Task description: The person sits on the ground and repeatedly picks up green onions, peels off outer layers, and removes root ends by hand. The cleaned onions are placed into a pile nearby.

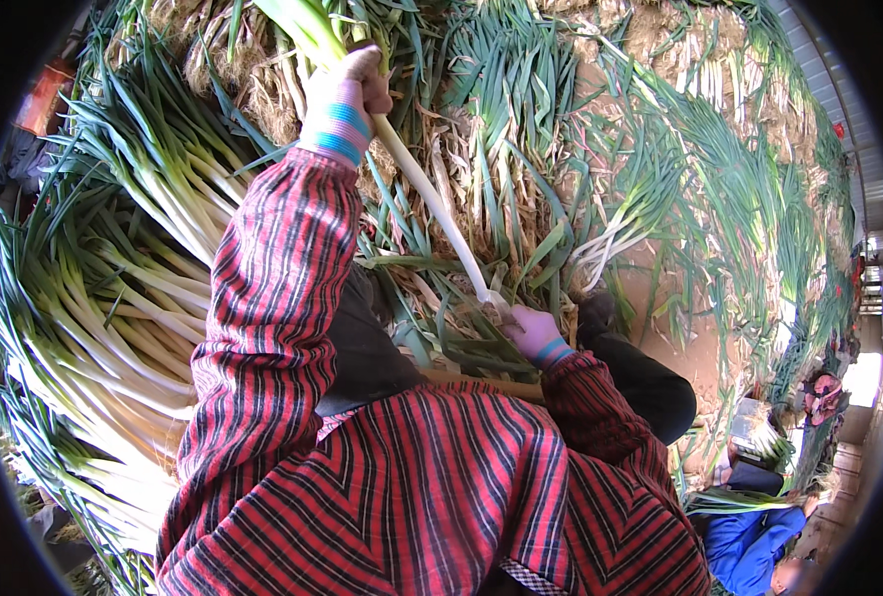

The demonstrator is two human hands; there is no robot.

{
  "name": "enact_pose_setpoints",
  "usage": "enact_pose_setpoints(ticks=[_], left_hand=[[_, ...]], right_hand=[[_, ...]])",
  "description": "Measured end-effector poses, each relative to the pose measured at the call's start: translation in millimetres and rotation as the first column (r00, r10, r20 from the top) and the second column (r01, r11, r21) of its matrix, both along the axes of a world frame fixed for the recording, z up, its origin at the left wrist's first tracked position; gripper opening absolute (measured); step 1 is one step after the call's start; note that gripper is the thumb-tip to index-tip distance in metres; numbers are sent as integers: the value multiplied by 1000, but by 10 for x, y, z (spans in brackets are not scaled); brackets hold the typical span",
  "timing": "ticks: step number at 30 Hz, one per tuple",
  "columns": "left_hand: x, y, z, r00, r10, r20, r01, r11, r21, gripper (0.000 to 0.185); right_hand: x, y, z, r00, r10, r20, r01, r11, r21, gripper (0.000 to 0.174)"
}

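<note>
My left hand [352,93], in a knit glove with a striped cuff, grips a long green onion [434,197] where its white stalk turns green. From there the stalk slants down to the right, and its leaves run past the top of the picture. At the root end, my right hand [534,333], gloved too, is closed on the onion's tip; the fingers partly hide what they pinch. Under the stalk lie loose leaves and peeled dry husks [441,298]. A small bunch of green onions [613,235] rests on the ground beyond my right hand.
A big heap of green onions [128,313] lies at my left. Unpeeled onions with roots [270,89] are piled ahead. More onions [762,186] spread over the dirt floor at right. A person in blue [754,536] sits at lower right, holding onions.
</note>
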State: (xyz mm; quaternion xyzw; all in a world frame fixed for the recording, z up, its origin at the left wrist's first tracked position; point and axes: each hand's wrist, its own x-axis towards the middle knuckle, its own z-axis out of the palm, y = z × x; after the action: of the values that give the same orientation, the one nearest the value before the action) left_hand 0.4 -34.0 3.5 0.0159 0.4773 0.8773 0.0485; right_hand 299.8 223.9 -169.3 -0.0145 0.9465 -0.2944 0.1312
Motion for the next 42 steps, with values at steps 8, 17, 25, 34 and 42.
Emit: enact_pose_setpoints(ticks=[8,17,25,34,42], left_hand=[[203,376,-186,989,78,128,-50,976,-212,14],[-203,-85,-64,978,162,-128,-188,956,-226,12],[262,553,131,970,241,-36,-244,962,-122,41],[130,350,123,788,433,-437,-531,838,-127,52],[-1037,-1783,584,371,666,-647,-891,452,-45,26]], right_hand=[[298,436,-892,955,-171,241,97,952,290,22],[569,873,-813,606,-337,720,-158,837,524,28],[-476,-666,38,942,-328,-79,269,872,-410,18],[-1345,-1222,623,875,-316,-367,150,898,-414,19],[-876,-792,-510,989,13,146,3,994,-114,44]])
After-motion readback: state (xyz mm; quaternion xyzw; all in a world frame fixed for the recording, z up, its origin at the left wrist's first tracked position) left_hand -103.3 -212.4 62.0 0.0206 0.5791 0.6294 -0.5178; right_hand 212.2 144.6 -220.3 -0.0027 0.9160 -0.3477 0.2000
